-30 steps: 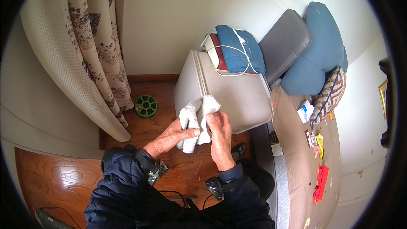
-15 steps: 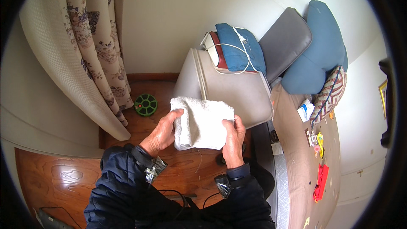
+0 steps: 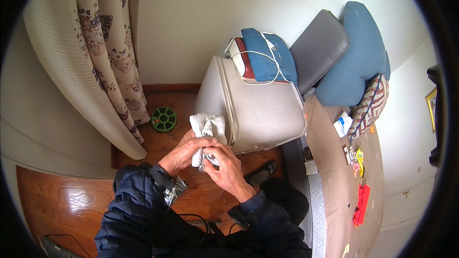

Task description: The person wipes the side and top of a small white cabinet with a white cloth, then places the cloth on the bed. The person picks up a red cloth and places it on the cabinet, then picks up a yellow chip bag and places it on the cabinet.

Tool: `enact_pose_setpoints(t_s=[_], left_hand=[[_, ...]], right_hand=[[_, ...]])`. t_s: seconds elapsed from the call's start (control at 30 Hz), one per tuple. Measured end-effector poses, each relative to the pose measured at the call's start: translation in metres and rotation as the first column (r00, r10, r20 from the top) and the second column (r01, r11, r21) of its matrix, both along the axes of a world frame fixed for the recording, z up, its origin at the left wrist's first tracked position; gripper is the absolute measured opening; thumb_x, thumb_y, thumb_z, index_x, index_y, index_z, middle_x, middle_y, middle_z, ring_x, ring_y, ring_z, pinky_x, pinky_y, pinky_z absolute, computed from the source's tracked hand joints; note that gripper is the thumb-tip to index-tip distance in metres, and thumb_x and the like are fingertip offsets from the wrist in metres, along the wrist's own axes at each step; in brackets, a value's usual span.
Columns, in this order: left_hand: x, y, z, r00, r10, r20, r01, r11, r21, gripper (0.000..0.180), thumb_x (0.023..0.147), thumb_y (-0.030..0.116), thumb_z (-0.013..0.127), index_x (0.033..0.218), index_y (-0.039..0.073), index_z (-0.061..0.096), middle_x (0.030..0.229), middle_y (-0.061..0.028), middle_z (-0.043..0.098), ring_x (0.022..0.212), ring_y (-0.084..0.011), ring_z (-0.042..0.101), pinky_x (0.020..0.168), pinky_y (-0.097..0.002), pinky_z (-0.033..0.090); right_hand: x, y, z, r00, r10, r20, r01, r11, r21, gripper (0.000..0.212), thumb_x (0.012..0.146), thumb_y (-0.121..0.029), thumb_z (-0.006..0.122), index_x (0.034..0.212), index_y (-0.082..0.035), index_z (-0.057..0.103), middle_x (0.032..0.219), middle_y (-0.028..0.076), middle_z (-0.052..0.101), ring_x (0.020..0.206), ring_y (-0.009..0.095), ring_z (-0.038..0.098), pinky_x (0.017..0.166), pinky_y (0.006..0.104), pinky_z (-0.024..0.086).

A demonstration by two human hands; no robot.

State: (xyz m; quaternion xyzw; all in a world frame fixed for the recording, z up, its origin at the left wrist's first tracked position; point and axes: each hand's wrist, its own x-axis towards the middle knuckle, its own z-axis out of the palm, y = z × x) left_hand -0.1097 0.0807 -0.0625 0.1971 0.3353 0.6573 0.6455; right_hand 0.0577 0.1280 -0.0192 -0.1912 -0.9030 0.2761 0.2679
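Note:
A white terry towel [image 3: 208, 124] is bunched into a narrow bundle between my two hands, above the wooden floor and beside the bin's near left corner. My left hand [image 3: 184, 153] is closed around its left side, thumb lying across the middle. From the right, my right hand [image 3: 225, 167] closes over the lower part, its fingers bent against the cloth. Both hands nearly meet over the towel and cover part of it. The towel's upper end sticks out above them, with loose folds.
A large pale storage bin [image 3: 265, 110] stands ahead, with a blue folded cushion [image 3: 267, 59] and white cable on top. A green round reel [image 3: 164, 119] lies on the floor near the floral curtain [image 3: 117, 48]. To the right is a bed [image 3: 339, 186] with pillows and small items.
The towel went from spread out flat to gathered into a narrow bundle. My right hand moved left, up against my left hand.

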Motion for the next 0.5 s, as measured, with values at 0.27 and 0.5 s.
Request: enact_pose_setpoints(t_s=[0.27, 0.5], left_hand=[[-0.001, 0.014, 0.006, 0.924, 0.379, -0.059, -0.383, 0.902, -0.198, 0.040, 0.090, 0.008, 0.069, 0.129, -0.001, 0.062, 0.111, -0.0103, 0.070, 0.100, -0.0236, 0.070, 0.089, -0.0384, 0.059], [-0.015, -0.003, -0.031, 0.823, 0.265, -0.502, -0.347, 0.935, -0.077, 0.033, 0.097, 0.017, 0.067, 0.125, 0.000, 0.067, 0.107, -0.0047, 0.071, 0.095, -0.0146, 0.066, 0.084, -0.0312, 0.055]], right_hand=[[0.047, 0.011, 0.035, 0.989, 0.137, 0.055, -0.111, 0.937, -0.332, 0.033, 0.094, -0.001, 0.072, 0.126, -0.005, 0.066, 0.106, 0.009, 0.073, 0.082, 0.018, 0.071, 0.074, 0.0311, 0.058], [0.065, 0.066, 0.035, 0.982, 0.187, -0.011, -0.167, 0.853, -0.495, 0.030, 0.098, -0.004, 0.070, 0.128, -0.003, 0.066, 0.104, 0.010, 0.076, 0.092, 0.017, 0.074, 0.079, 0.0309, 0.061]])
